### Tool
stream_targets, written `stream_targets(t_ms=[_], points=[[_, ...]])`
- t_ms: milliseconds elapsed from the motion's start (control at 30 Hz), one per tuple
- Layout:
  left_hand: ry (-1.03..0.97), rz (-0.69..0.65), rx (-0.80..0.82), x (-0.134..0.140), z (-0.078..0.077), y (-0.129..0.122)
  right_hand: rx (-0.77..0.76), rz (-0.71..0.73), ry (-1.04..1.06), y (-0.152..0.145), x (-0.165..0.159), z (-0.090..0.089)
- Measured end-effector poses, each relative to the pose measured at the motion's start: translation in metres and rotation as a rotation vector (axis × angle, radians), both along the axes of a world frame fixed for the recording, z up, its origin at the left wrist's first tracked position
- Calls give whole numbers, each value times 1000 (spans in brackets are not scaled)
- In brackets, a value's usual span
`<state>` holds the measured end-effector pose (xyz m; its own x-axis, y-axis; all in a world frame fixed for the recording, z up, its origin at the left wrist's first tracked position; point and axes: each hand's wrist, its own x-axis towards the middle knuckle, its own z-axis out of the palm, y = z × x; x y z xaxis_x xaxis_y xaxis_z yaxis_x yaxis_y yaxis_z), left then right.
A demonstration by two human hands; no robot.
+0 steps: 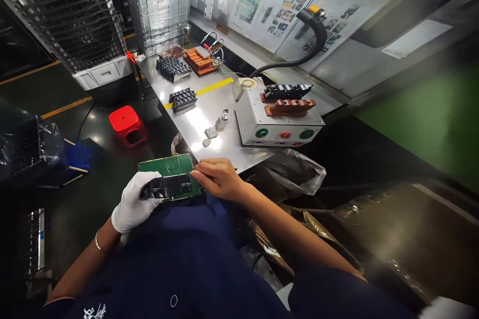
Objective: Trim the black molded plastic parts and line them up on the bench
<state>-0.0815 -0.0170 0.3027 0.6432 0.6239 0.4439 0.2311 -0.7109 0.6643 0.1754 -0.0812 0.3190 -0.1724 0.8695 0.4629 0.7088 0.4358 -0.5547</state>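
Observation:
My left hand (136, 199), in a white glove, is wrapped round the left end of a black moulded plastic part (174, 186). The part lies across a green board (166, 165) in front of my body. My bare right hand (220, 178) is pinched closed at the board's right edge, close to the part's right end. Whatever is between its thumb and finger is too small to make out. Similar black parts (182, 99) stand in a small group on the metal table (187, 124), with another group of black parts (172, 68) farther back.
A white control box (277, 127) with buttons carries a brown fixture (290, 108) and a black part (288, 91). Small metal pieces (211, 132) lie near the table's front. Clear trays (159, 15) are stacked at the back. A red stool (127, 122) stands left, a plastic bag (299, 172) right.

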Motion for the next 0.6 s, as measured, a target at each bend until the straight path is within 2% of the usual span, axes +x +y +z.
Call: stream_targets(t_ms=[100, 167, 267, 367, 433, 500, 600], points=[[4, -45, 76, 1, 4, 1, -57, -37, -4, 3, 3, -1], [12, -68, 154, 1, 7, 1, -122, -7, 46, 4, 5, 0], [25, -84, 246, 1, 10, 2, -237, 156, 142, 3, 7, 4], [34, -120, 259, 0, 10, 5, -323, 322, 217, 2, 8, 5], [28, -114, 227, 0, 8, 6, -310, 358, 250, 2, 8, 4], [9, -89, 132, 1, 4, 8, -224, 318, 257, 3, 8, 2], [-3, -27, -147, 1, -1, 10, -57, 217, 198, 8, 7, 3]])
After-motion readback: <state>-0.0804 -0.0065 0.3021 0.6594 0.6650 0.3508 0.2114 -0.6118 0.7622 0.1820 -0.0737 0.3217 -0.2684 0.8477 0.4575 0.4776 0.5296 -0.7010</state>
